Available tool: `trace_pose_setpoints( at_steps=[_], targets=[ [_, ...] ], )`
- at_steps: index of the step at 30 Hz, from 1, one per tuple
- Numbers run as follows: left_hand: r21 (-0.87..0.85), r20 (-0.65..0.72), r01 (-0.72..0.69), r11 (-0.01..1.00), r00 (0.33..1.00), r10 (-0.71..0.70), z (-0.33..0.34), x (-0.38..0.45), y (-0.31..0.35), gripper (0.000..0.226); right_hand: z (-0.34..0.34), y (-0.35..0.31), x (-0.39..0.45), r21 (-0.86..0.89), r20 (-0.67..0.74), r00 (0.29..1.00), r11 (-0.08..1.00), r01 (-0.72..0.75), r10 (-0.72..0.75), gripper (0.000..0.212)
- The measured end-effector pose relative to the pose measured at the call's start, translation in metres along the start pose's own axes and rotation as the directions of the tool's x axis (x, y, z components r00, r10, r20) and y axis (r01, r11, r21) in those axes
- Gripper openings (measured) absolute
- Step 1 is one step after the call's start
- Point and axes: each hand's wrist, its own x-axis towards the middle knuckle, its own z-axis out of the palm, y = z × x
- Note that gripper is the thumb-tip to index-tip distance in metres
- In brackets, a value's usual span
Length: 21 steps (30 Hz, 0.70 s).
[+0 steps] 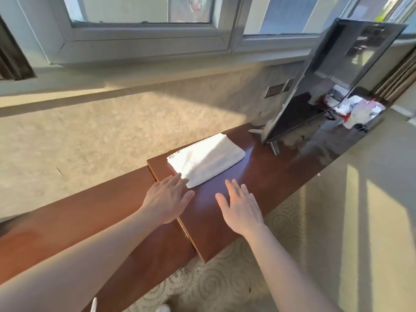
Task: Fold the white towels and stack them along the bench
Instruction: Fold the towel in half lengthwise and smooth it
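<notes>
A folded white towel [206, 159] lies flat on the reddish-brown wooden bench [258, 176], a little above the middle of the frame, its long side running diagonally from lower left to upper right. The left hand [167, 197] hovers low over the bench with fingers straight and spread, its fingertips at the towel's near left corner; whether they touch it I cannot tell. The right hand [240, 208] is likewise flat and spread, holding nothing, just below the towel's near edge and apart from it. In the upper right a dark flat-screen television [333, 75] stands tilted on the bench on its metal feet. A window frame [144, 39] fills the top, and patterned carpet [216, 282] shows at the bottom.
</notes>
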Motion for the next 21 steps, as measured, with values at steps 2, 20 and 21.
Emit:
trace_pose_setpoints(
  at_steps=[2,20,21],
  targets=[
    [-0.004,0.016,0.026,1.000,1.000,-0.026,0.005,0.029,0.007,0.062,-0.005,0.020,0.031,0.025,0.019,1.000,0.999,0.020,-0.021,0.069],
    [-0.042,0.088,0.403,0.914,0.913,-0.398,0.126,0.219,0.057,0.080,0.036,0.139,0.331,-0.107,0.236,0.726,0.725,0.680,-0.646,0.084],
    [-0.019,0.081,0.433,0.901,0.899,-0.430,0.129,0.223,0.057,0.083,0.042,0.139,0.338,-0.124,0.252,0.699,0.694,0.709,-0.669,0.087]
  ],
)
